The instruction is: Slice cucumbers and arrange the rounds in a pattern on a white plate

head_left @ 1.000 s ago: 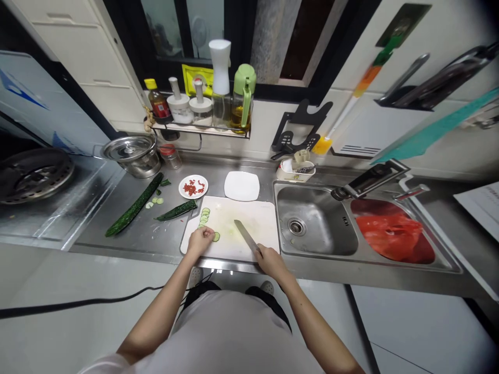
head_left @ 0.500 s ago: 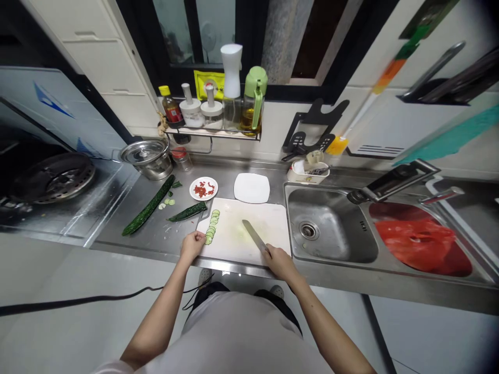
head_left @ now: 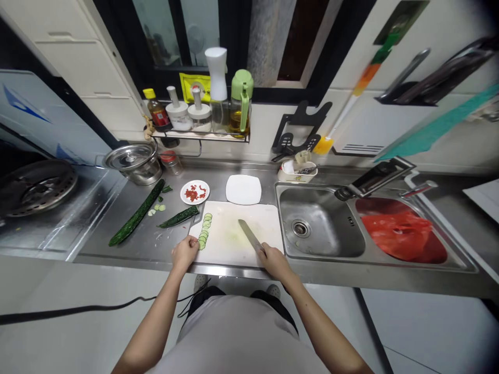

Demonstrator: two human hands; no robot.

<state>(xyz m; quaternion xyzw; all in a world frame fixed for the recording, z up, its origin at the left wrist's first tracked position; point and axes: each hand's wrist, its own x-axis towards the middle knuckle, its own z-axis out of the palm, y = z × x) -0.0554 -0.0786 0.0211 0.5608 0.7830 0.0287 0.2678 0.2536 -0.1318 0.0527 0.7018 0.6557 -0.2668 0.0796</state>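
My right hand (head_left: 275, 261) is wrapped round the handle of a kitchen knife (head_left: 248, 232), whose blade lies over the white cutting board (head_left: 226, 254). Along the board's left side runs an overlapping row of thin cucumber slices (head_left: 205, 230). Just left of the row's near end is my left hand (head_left: 184, 253), its fingertips pinched together; whether something small is between them I cannot make out. A cut piece of cucumber (head_left: 178, 216) rests on the counter beyond that hand, with a long whole cucumber (head_left: 137, 214) farther left.
Behind the board stand a plate of chopped red pieces (head_left: 195, 192) and a bare white plate (head_left: 243, 189). To the right is the sink (head_left: 323, 223), with a red bag (head_left: 397, 234) in the second basin. A lidded pot (head_left: 134, 163) and a seasoning rack (head_left: 202, 136) stand at the back.
My left hand has drawn slightly left, away from the slices, its fingers still pinched. The knife stays in my right hand over the board. The whole view has shifted a little.
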